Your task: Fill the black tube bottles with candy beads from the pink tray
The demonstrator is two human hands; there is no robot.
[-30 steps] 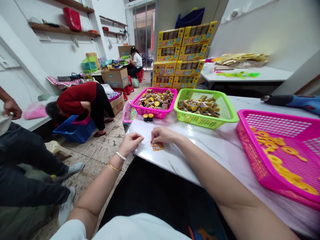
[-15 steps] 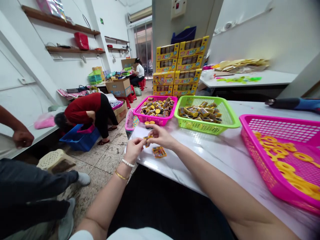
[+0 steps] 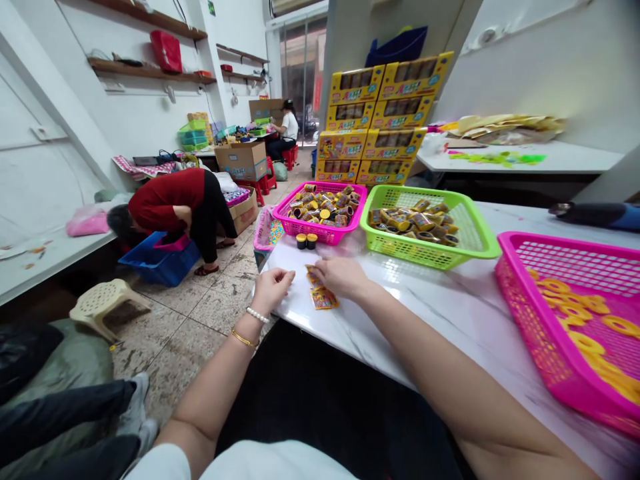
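My right hand point(image 3: 341, 275) pinches a small yellow printed sleeve or label point(image 3: 312, 273) just above the white marbled table. Below its fingers more yellow-orange printed labels point(image 3: 324, 298) lie flat, partly overlapped by the pinched one. My left hand point(image 3: 273, 289), with a pearl bracelet and a gold bangle at the wrist, hovers at the table's left edge, apart from the labels. Its fingertips are pressed together; whether anything is between them is hidden. Two small dark tubs with yellow lids point(image 3: 306, 241) stand beyond my hands.
Behind the tubs, a pink basket point(image 3: 320, 233) and a green basket point(image 3: 430, 259) hold many small labelled tubs. On the right, another pink basket point(image 3: 530, 333) contains yellow rings; a heat gun point(image 3: 595, 215) lies behind. Stacked yellow boxes point(image 3: 395, 147) rise at the back. A person in red point(image 3: 170, 200) bends over a blue crate point(image 3: 160, 263).
My hands have separated: the left let go of the printed label and drew left, while the right brought it down beside the others. The view has shifted slightly; the standing person's hand left view.
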